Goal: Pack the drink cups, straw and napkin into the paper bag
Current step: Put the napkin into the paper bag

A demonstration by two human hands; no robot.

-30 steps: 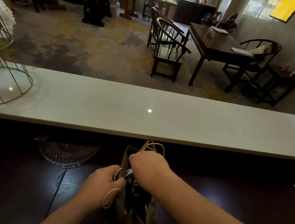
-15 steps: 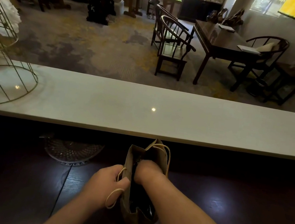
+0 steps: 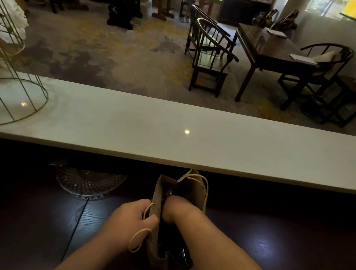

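Note:
A brown paper bag [image 3: 192, 188] with cord handles stands upright on the dark wooden counter [image 3: 23, 216], just below the white ledge. My left hand [image 3: 129, 222] pinches the bag's left rim and holds its mouth apart. My right hand [image 3: 179, 210] is plunged into the bag past the knuckles, so its fingers are hidden. Dark shapes fill the inside of the bag [image 3: 168, 243]; I cannot tell cups, straw or napkin apart in there.
A cut-glass plate [image 3: 90, 182] lies on the counter left of the bag. Behind runs a long white ledge [image 3: 195, 137] with a gold wire stand [image 3: 2, 78] at its left end. Beyond are chairs, tables and seated people.
My right hand went from the bag's top down inside it. The left hand kept its hold on the rim. The view shifted slightly.

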